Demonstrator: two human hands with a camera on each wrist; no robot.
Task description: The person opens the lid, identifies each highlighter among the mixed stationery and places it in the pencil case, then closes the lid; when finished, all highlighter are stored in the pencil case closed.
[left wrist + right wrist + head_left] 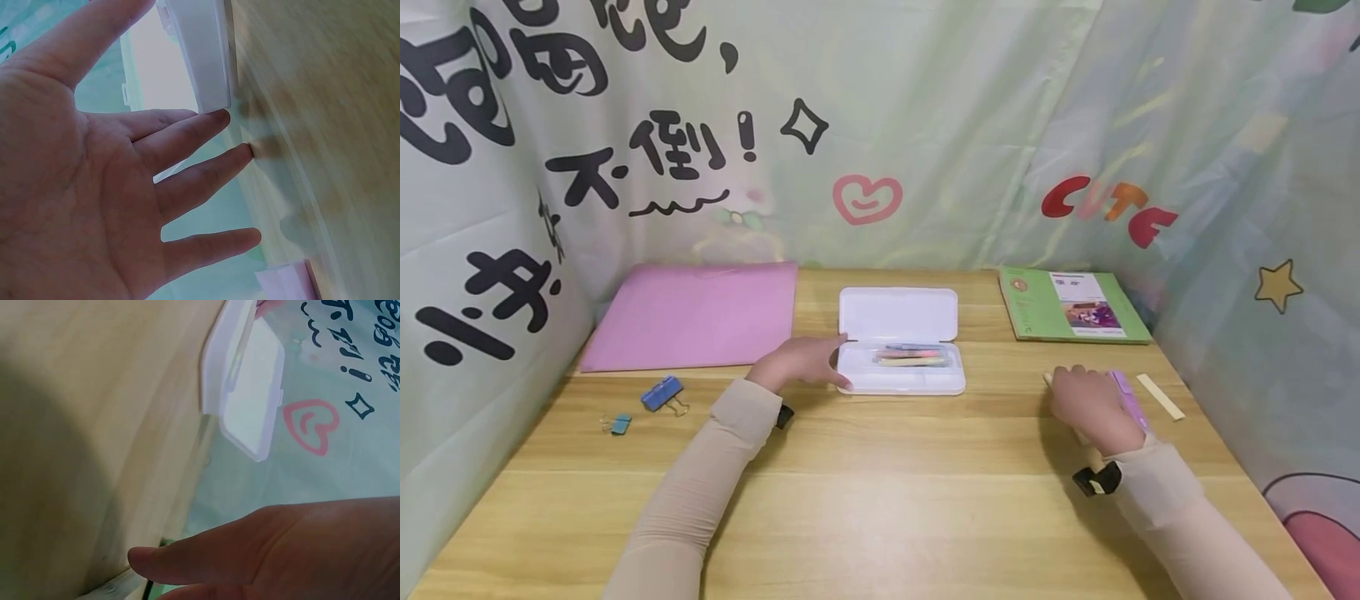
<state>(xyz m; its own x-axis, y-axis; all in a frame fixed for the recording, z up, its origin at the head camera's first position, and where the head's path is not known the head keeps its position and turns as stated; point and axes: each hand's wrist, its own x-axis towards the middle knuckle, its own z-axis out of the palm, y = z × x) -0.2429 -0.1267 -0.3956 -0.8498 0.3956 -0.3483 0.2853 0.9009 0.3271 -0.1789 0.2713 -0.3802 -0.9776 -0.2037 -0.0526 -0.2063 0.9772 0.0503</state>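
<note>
White plastic pencil case [901, 340] sits open mid-counter [880, 492], lid flat behind the tray, a few coloured pens inside. Left hand [800, 361] rests at the case's left end, fingers straight and spread; the left wrist view shows a fingertip [219, 117] touching the case's corner, holding nothing. Right hand [1086, 406] lies palm down at the counter's right side, over a lilac pen-like item [1129, 398] that pokes out past the knuckles. Whether the fingers grip it or merely cover it, cannot tell; the right wrist view shows only a thumb [187, 559] and palm. A pale flat stick [1160, 396] lies just beside. Pink folder [692, 315] back left, green book [1071, 305] back right, 2 blue binder clips [662, 393] front left.
</note>
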